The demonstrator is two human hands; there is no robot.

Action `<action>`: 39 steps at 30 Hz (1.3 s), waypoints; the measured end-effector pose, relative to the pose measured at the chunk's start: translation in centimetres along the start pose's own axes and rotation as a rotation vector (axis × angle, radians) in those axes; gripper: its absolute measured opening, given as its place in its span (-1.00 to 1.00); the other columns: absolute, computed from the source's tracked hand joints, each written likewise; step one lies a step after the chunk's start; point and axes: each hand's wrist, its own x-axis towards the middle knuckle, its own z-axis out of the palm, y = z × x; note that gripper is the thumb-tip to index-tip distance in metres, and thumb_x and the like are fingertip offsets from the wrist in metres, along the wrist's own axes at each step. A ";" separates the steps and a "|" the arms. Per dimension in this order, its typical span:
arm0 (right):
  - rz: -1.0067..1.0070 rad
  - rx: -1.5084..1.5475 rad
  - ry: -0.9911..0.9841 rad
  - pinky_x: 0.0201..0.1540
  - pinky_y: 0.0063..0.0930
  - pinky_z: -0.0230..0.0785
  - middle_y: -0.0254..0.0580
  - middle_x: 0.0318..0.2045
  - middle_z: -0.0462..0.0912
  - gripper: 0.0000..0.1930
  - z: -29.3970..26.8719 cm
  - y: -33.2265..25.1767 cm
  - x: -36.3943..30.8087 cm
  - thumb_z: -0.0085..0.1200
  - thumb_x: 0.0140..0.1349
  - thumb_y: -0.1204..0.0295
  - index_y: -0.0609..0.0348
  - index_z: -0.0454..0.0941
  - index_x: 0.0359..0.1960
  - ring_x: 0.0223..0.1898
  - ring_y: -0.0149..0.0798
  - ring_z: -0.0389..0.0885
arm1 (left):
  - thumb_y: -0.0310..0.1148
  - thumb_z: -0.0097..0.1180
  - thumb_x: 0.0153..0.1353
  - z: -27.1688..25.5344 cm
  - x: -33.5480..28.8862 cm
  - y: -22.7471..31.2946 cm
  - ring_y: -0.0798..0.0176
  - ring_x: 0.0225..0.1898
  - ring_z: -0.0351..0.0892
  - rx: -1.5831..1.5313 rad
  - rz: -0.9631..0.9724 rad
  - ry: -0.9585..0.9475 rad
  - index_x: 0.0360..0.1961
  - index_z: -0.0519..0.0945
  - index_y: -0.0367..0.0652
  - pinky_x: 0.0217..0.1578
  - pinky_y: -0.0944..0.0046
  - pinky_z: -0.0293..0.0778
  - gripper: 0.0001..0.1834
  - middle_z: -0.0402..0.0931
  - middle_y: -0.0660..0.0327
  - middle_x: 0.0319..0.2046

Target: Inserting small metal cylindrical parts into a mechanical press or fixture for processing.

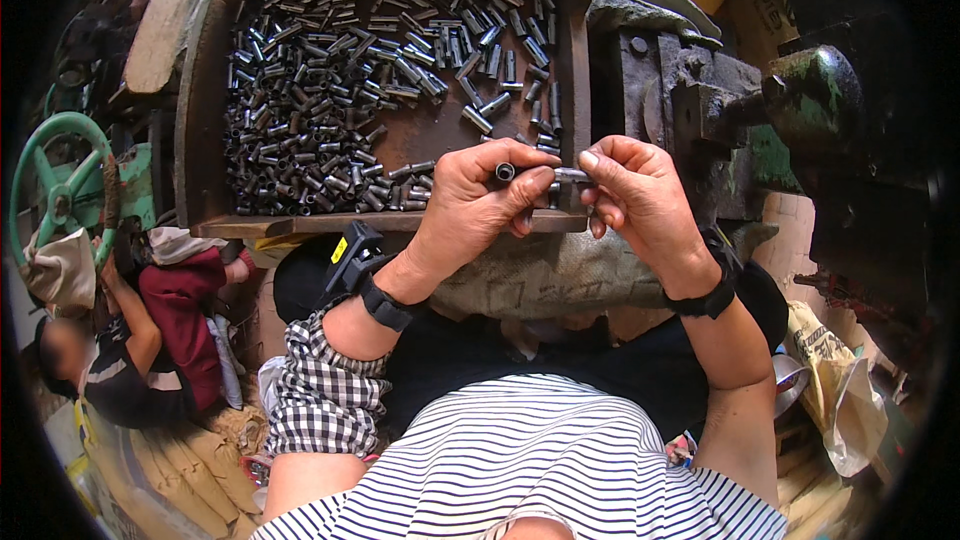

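Note:
My left hand (478, 188) is closed, with thumb and fingers pinched together over the front right corner of a wooden tray. A short dark metal tube (505, 172) shows its round open end among those fingers. Between the two hands lies a slim shiny metal piece (570, 175), its left end by my left thumb. My right hand (640, 185) pinches that piece at its right end with thumb and forefinger, the other fingers curled. Whether the tube and the slim piece are joined is hidden by my left fingers.
The wooden tray (186, 140) holds many loose metal tubes (300, 120). A dark greasy machine (700, 90) stands close on the right. Coarse sacking (560, 275) covers my lap. At the far left a person (150, 340) sits beside a green handwheel (62, 185).

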 end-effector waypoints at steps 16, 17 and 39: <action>-0.107 -0.201 0.018 -0.65 -0.74 0.35 -0.29 -0.62 0.54 -0.81 0.5 0.3 -0.3 0.04 0.26 0.39 0.31 0.49 -0.36 -0.72 -0.57 0.45 | -0.38 0.09 0.23 0.5 0.2 0.3 0.51 -0.62 0.51 -0.092 -0.117 0.022 -0.20 0.50 -0.31 -0.63 0.55 0.46 -0.79 0.54 0.24 -0.55; -0.189 -0.241 0.048 -0.64 -0.75 0.35 -0.28 -0.60 0.54 -0.80 0.6 0.6 -0.3 0.03 0.27 0.39 0.32 0.48 -0.34 -0.70 -0.56 0.46 | -0.38 0.09 0.23 0.4 0.3 0.4 0.51 -0.62 0.51 -0.091 -0.116 0.022 -0.20 0.50 -0.31 -0.63 0.55 0.46 -0.79 0.54 0.24 -0.55; -0.093 -0.034 0.010 -0.60 -0.71 0.43 -0.13 -0.51 0.60 -0.85 0.1 0.6 0.2 0.06 0.22 0.45 0.30 0.46 -0.28 -0.67 -0.52 0.53 | -0.40 0.04 0.25 0.0 0.7 -0.1 0.43 -0.60 0.53 -0.313 -0.108 0.054 -0.19 0.49 -0.29 -0.60 0.52 0.49 -0.81 0.56 0.15 -0.47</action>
